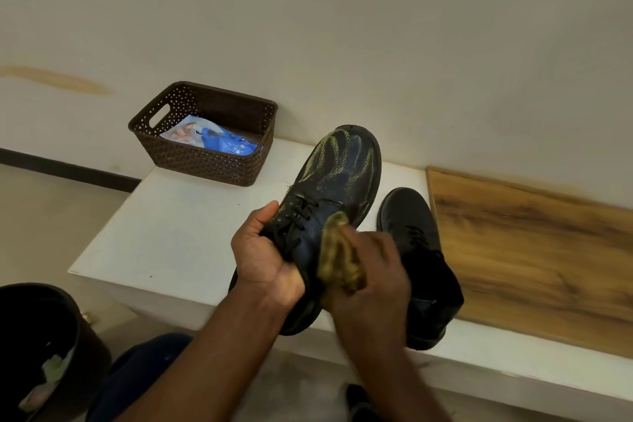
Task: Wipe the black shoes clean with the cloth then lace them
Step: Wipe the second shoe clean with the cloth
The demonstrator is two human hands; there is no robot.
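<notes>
hands: 2 [265, 260] [373, 271] | cloth: 1 [339, 260] | shoes: 2 [337, 175] [418, 250] | basket: 1 [205, 161]

A plain off-white wall [342, 27] fills the upper half of the view, evenly and softly lit. A faint brownish stain [58, 79] marks it far up and left of the hands. Along its foot, to the left, runs a dark skirting strip [68, 169] above a pale floor [44, 223]. A low white bench [171, 233] stands against the wall and reaches under and beyond the hands. To the right of them a wood-grain board [531, 257] lies on its top. Beyond and to the left a brown woven plastic basket [205, 161] sits at the bench's far corner, holding a blue packet [222, 142]. A dark round bin [41, 336] stands on the floor, low and left.
</notes>
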